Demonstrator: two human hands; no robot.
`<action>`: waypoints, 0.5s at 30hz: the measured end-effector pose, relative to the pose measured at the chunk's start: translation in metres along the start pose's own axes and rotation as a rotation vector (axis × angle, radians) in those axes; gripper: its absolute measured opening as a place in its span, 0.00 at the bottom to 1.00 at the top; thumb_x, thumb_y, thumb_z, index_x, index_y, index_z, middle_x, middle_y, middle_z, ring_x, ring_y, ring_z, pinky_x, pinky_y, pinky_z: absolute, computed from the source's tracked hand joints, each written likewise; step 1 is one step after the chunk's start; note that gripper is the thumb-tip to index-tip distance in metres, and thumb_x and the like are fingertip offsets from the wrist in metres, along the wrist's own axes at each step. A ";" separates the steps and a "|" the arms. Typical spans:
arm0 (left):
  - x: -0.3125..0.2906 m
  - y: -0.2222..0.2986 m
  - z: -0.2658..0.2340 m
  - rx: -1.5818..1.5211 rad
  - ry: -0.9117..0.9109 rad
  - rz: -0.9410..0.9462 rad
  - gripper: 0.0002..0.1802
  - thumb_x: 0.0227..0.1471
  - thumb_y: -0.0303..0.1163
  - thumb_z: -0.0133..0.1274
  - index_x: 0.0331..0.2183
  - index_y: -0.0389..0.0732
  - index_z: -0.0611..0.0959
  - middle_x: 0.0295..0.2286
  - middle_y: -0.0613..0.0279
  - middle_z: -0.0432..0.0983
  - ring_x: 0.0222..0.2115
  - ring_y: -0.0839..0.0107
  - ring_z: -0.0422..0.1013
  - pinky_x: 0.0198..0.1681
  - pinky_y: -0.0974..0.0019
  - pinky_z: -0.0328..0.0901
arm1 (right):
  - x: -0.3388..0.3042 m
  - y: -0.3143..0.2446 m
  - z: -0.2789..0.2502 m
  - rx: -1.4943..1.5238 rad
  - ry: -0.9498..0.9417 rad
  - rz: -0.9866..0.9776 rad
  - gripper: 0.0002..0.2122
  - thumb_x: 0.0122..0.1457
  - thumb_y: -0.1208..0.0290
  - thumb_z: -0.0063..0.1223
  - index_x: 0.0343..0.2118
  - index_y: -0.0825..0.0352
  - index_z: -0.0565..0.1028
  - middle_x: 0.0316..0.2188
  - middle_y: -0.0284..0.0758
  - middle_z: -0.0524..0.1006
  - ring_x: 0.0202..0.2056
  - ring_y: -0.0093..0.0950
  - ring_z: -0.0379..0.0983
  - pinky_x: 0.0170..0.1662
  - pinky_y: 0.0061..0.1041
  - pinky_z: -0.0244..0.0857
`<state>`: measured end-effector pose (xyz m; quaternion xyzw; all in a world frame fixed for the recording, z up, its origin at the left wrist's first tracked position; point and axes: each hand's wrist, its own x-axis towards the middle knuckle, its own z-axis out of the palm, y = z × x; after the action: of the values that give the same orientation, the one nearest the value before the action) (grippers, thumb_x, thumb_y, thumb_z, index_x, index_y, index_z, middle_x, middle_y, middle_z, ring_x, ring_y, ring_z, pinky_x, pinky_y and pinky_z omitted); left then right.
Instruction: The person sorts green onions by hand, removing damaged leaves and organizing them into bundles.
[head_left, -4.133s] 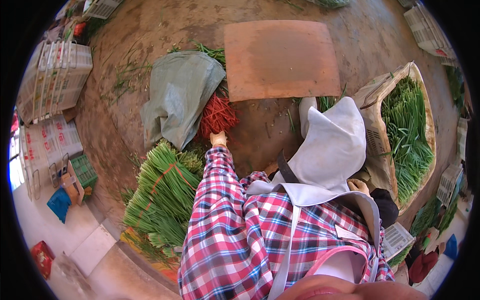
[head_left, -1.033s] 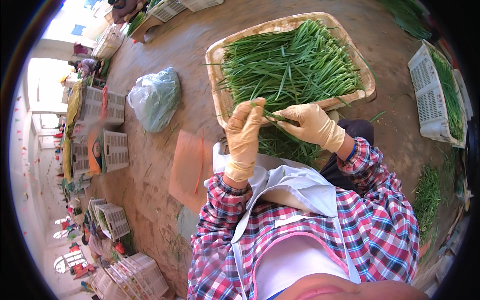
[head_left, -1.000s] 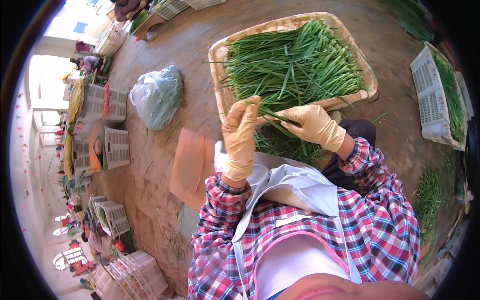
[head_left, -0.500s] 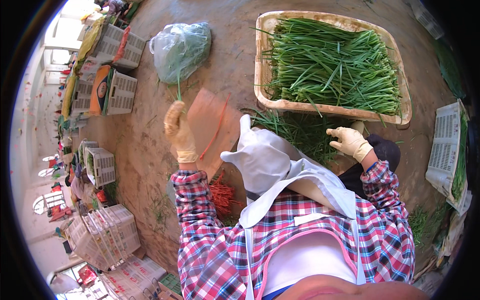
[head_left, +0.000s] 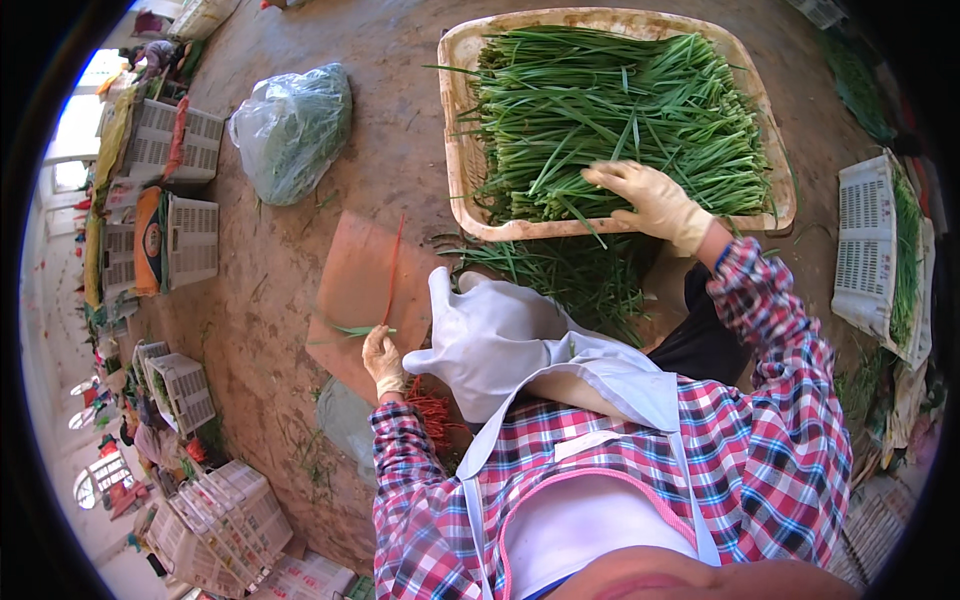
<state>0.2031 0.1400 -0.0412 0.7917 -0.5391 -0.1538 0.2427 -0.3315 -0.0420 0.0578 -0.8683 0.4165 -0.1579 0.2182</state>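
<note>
Brown dirt floor (head_left: 400,160) lies under everything. On it sits a big shallow woven tray (head_left: 455,170) heaped with long green chive stalks (head_left: 620,120). Near the tray's left side lies a flat orange-brown board (head_left: 355,285), and a clear plastic bag of greens (head_left: 292,130) rests further off. The right hand (head_left: 645,195), in a tan glove, lies spread open on the stalks at the tray's near edge. The left hand (head_left: 380,358), gloved too, pinches a thin red band (head_left: 393,270) over the board.

Green chives (head_left: 620,120), tan basket (head_left: 455,150), red-blue plaid sleeve (head_left: 780,340), white crates (head_left: 190,240).
</note>
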 end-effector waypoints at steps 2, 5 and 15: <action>0.010 0.041 -0.008 -0.138 0.092 -0.004 0.09 0.48 0.22 0.50 0.33 0.38 0.81 0.38 0.55 0.75 0.41 0.63 0.70 0.49 0.64 0.62 | 0.032 -0.004 0.007 -0.035 -0.016 -0.175 0.38 0.38 0.75 0.60 0.57 0.63 0.58 0.57 0.39 0.59 0.58 0.34 0.55 0.59 0.31 0.51; 0.023 0.081 -0.016 -0.117 0.085 0.090 0.09 0.49 0.22 0.49 0.35 0.37 0.80 0.38 0.56 0.75 0.42 0.64 0.70 0.48 0.65 0.63 | 0.063 -0.013 0.022 -0.111 -0.144 -0.330 0.38 0.38 0.80 0.55 0.58 0.64 0.56 0.58 0.40 0.58 0.59 0.34 0.53 0.60 0.30 0.49; 0.025 0.117 0.005 -0.269 -0.032 0.076 0.10 0.49 0.22 0.49 0.36 0.37 0.81 0.41 0.57 0.74 0.44 0.66 0.69 0.50 0.66 0.61 | 0.086 0.010 0.062 -0.051 -0.283 -0.165 0.22 0.39 0.71 0.59 0.43 0.60 0.73 0.34 0.34 0.72 0.42 0.33 0.68 0.47 0.33 0.59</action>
<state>0.1185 0.0803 0.0192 0.7285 -0.5468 -0.2284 0.3437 -0.2575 -0.1003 0.0075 -0.9183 0.3129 -0.0407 0.2390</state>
